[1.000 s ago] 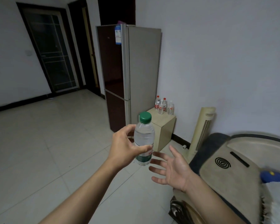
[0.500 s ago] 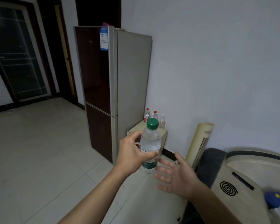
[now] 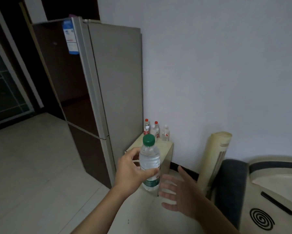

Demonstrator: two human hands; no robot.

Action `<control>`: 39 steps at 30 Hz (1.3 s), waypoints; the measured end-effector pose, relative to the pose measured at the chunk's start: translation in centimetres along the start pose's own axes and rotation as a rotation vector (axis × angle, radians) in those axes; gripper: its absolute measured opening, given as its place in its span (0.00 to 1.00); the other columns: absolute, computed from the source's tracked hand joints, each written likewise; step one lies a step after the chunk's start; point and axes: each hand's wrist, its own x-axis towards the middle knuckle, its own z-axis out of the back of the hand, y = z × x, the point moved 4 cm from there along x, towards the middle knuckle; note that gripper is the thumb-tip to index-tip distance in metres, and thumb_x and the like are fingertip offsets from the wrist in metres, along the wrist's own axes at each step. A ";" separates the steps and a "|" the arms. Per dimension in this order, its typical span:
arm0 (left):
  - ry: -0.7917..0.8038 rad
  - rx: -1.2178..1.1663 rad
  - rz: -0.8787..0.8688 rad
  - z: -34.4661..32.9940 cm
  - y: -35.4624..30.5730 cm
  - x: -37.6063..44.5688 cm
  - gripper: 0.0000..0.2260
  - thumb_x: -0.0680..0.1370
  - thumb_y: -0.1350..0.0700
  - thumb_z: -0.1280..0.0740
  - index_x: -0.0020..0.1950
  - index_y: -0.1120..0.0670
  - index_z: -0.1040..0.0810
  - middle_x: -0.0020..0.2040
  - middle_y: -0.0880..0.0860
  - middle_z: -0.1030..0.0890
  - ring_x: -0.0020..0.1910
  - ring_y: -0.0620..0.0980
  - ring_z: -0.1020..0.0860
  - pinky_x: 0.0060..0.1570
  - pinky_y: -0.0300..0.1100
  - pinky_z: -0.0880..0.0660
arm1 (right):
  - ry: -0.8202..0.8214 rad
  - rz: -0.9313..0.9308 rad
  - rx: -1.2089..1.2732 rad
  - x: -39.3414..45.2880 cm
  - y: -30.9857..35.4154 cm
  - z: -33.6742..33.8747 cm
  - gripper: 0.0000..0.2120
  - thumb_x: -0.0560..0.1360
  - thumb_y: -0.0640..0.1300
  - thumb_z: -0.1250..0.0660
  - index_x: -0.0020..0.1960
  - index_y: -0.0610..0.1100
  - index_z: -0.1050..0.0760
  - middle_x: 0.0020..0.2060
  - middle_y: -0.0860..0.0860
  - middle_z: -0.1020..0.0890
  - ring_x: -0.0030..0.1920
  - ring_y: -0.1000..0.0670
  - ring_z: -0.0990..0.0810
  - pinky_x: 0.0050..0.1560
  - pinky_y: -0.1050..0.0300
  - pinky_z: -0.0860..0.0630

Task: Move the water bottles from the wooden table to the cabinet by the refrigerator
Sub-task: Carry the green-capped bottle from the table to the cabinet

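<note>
Gripping green-capped bottle [image 3: 149, 163] upright, left hand [image 3: 131, 173]; right hand [image 3: 179, 195] spread, empty; cabinet [image 3: 165, 149] front edge bare, bottles [image 3: 156, 130] at back.

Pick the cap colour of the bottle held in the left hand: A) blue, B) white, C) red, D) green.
D: the left hand grips an upright clear bottle whose cap is green; red and white caps show only on the small bottles standing on the cabinet.

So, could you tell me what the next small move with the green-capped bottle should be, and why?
Probably carry it on toward the cabinet: the left hand grips the green-capped bottle upright in mid-air, short of the cabinet top, where four bottles stand at the back, leaving its front free.
</note>
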 end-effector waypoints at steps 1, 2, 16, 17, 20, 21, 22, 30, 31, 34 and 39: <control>0.004 0.017 0.000 -0.5 0.4 1.6 0.25 0.60 0.53 0.16 0.54 0.45 0.19 0.48 0.40 0.16 0.49 0.40 0.18 0.47 0.36 0.20 | 0.008 -0.001 0.003 1.0 1.3 0.1 0.34 0.75 0.70 0.45 0.65 0.45 0.24 0.60 0.42 0.20 0.60 0.40 0.23 0.61 0.42 0.28; 0.011 0.028 0.007 -0.9 0.7 3.2 0.25 0.60 0.53 0.16 0.55 0.45 0.19 0.48 0.40 0.16 0.49 0.40 0.18 0.49 0.39 0.19 | 0.010 -0.001 0.003 1.9 2.6 0.1 0.34 0.75 0.70 0.46 0.65 0.45 0.25 0.60 0.42 0.20 0.59 0.41 0.22 0.60 0.43 0.28; 0.032 -0.058 0.045 -2.0 7.5 21.7 0.26 0.60 0.51 0.17 0.56 0.45 0.20 0.50 0.43 0.16 0.50 0.42 0.17 0.51 0.47 0.18 | -0.032 0.042 0.005 16.3 15.3 -1.7 0.32 0.77 0.68 0.47 0.64 0.44 0.25 0.60 0.42 0.20 0.61 0.39 0.23 0.64 0.40 0.29; 0.046 -0.065 0.045 -2.0 8.2 23.0 0.26 0.60 0.51 0.17 0.56 0.44 0.21 0.50 0.42 0.16 0.51 0.42 0.18 0.51 0.47 0.18 | -0.050 0.045 0.002 17.3 16.0 -2.2 0.32 0.77 0.68 0.48 0.64 0.44 0.25 0.60 0.42 0.20 0.61 0.39 0.23 0.61 0.42 0.28; 0.083 -0.073 0.014 -1.8 10.1 27.0 0.24 0.61 0.50 0.18 0.52 0.40 0.23 0.49 0.40 0.17 0.49 0.40 0.18 0.49 0.40 0.18 | -0.090 0.059 0.013 19.8 17.9 -3.6 0.33 0.77 0.69 0.48 0.64 0.44 0.24 0.61 0.42 0.21 0.61 0.39 0.24 0.59 0.45 0.27; 0.095 -0.068 -0.011 -1.6 10.4 28.3 0.23 0.61 0.50 0.18 0.51 0.40 0.24 0.47 0.39 0.18 0.48 0.39 0.18 0.46 0.36 0.19 | -0.098 0.064 0.021 20.6 18.6 -4.0 0.33 0.76 0.69 0.47 0.64 0.44 0.24 0.61 0.41 0.22 0.61 0.40 0.24 0.60 0.44 0.28; 0.108 -0.063 -0.037 -1.5 10.7 29.6 0.23 0.62 0.51 0.18 0.51 0.41 0.24 0.47 0.38 0.19 0.48 0.38 0.19 0.44 0.32 0.20 | -0.105 0.066 0.032 21.4 19.2 -4.3 0.33 0.76 0.69 0.47 0.64 0.44 0.24 0.62 0.41 0.22 0.60 0.40 0.24 0.61 0.43 0.28; 0.143 -0.097 -0.078 -2.7 14.8 37.1 0.25 0.61 0.47 0.18 0.54 0.48 0.22 0.49 0.40 0.18 0.47 0.35 0.19 0.42 0.30 0.22 | -0.178 0.071 0.128 27.2 23.4 -4.8 0.31 0.77 0.68 0.47 0.63 0.45 0.25 0.62 0.42 0.22 0.63 0.39 0.25 0.65 0.38 0.31; 0.151 -0.090 -0.075 -3.2 15.4 37.9 0.26 0.60 0.46 0.18 0.54 0.48 0.22 0.49 0.40 0.18 0.47 0.35 0.19 0.42 0.30 0.22 | -0.184 0.067 0.125 28.0 23.8 -4.6 0.31 0.77 0.68 0.48 0.63 0.45 0.25 0.62 0.42 0.22 0.63 0.39 0.25 0.66 0.38 0.32; 0.179 -0.062 -0.029 -5.1 17.0 40.5 0.26 0.60 0.47 0.18 0.54 0.44 0.23 0.50 0.40 0.18 0.48 0.34 0.20 0.44 0.31 0.21 | -0.188 0.046 0.110 31.0 24.8 -3.2 0.32 0.77 0.69 0.48 0.64 0.46 0.25 0.63 0.42 0.23 0.63 0.39 0.25 0.66 0.38 0.31; 0.191 -0.043 0.062 -9.0 19.3 45.2 0.25 0.60 0.55 0.16 0.50 0.40 0.23 0.46 0.37 0.17 0.48 0.35 0.19 0.43 0.30 0.23 | -0.180 0.039 0.082 36.9 27.6 0.2 0.32 0.77 0.69 0.48 0.62 0.47 0.24 0.61 0.42 0.22 0.62 0.39 0.24 0.64 0.41 0.28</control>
